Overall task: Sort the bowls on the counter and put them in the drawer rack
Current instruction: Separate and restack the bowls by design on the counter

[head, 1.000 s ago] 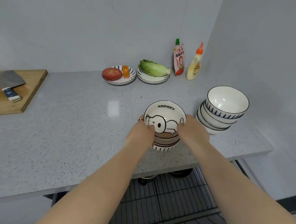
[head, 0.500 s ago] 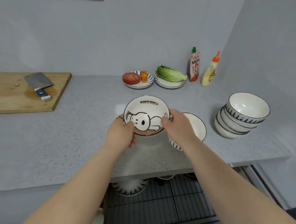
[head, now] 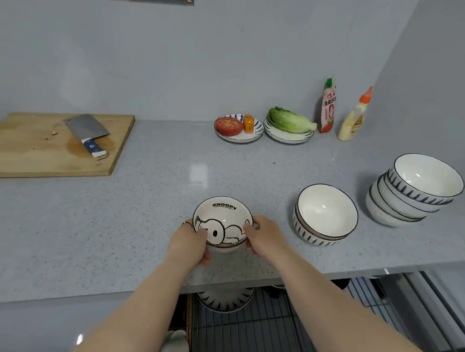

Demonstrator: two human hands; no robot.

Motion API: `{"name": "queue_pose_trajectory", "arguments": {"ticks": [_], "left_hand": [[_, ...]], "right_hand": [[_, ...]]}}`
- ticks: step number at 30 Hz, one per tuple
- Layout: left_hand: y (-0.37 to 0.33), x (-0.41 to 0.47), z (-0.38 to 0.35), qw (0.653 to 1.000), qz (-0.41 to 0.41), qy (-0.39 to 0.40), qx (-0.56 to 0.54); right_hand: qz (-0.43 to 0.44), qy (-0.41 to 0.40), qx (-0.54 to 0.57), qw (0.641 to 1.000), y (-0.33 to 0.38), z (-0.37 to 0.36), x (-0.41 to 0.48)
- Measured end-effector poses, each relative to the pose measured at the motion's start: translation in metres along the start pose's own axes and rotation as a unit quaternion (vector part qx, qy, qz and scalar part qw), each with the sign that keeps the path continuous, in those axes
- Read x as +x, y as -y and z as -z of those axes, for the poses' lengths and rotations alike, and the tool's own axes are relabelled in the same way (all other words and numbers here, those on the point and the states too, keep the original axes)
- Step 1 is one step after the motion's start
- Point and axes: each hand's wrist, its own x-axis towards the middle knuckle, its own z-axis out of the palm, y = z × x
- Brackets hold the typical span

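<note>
Over the counter (head: 120, 216), both hands grip the Snoopy bowl (head: 223, 219).

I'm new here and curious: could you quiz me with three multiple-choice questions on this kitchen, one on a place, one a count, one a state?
1. Where does the cleaver lie? A on the cutting board; B in the drawer; C in a sink.
2. How many plates of food stand on the counter? A one; B two; C four.
3. The cartoon-dog bowl is: A upside down; B untouched; C held by both hands.
Answers: 1 A, its blade rests on the wood. 2 B, one bears tomato, one lettuce. 3 C, the left hand and right hand grip its rim.
</note>
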Motion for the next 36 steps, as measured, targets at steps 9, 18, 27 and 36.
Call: {"name": "queue_pose_trajectory", "arguments": {"ticks": [9,18,27,36], "left_hand": [[0.004,0.007,-0.004,0.999,0.017,0.002,0.033],[-0.006,-0.002,-0.007,0.987,-0.038,-0.127,0.090],[-0.054,-0.015,-0.090,0.977,-0.150,0.075,0.132],[-0.071,-0.012,-0.125,0.970,-0.137,0.135,0.146]], "right_hand": [[0.010,-0.088,-0.027,0.996,-0.009,0.018,-0.004],[-0.002,-0.419,0.009,0.908,-0.045,0.130,-0.005],[-0.112,-0.205,-0.169,0.958,-0.069,0.156,0.013],[-0.054,-0.195,-0.230,0.952,-0.069,0.166,0.015]]}}
